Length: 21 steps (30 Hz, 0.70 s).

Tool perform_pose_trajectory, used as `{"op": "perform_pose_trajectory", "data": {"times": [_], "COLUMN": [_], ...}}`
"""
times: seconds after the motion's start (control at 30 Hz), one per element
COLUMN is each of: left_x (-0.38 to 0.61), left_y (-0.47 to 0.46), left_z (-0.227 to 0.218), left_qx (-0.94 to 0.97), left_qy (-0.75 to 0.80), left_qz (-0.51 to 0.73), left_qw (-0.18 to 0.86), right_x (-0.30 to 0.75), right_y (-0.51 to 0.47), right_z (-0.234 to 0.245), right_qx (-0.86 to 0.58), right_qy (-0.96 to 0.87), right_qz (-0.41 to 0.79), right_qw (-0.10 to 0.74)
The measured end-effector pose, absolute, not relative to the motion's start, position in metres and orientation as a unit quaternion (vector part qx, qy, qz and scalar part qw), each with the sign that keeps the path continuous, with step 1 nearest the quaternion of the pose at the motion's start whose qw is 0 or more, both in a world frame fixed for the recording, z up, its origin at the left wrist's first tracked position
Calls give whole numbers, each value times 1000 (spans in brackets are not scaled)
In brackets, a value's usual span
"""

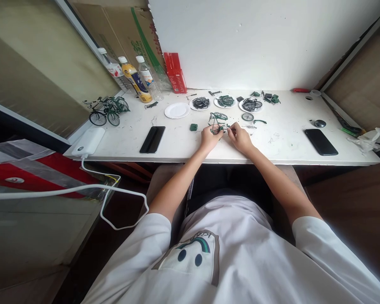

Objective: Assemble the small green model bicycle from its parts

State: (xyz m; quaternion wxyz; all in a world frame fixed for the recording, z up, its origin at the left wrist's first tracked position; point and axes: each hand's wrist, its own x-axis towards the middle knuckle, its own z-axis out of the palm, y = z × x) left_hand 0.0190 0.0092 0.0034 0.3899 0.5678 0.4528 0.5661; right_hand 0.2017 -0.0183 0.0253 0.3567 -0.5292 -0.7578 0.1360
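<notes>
Your left hand (209, 138) pinches the model bicycle (218, 116) near the tabletop's (272, 145) front edge; what your right hand (240, 137) pinches, if anything, I can't tell. Likely light, stiff, fragile: grip its thickest part.

The model bicycle (220, 115) is green and black, the box (175, 72) red.

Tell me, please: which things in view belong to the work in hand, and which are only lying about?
Seem to belong:
partly built miniature bicycle in the left hand
loose wheel
heaped parts
white plates
finished-looking bicycles

Apparently just lying about:
left phone
right phone
bottles
red box
</notes>
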Motion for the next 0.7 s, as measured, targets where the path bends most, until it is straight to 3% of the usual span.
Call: {"op": "perform_pose_trajectory", "data": {"times": [0.7], "left_x": [17], "left_y": [16], "left_z": [-2], "left_qx": [574], "left_qy": [442], "left_qz": [567], "left_qw": [392], "right_x": [204], "right_y": [-18], "right_z": [29], "right_qx": [-529], "right_qy": [-767], "right_qz": [125], "right_qw": [340]}}
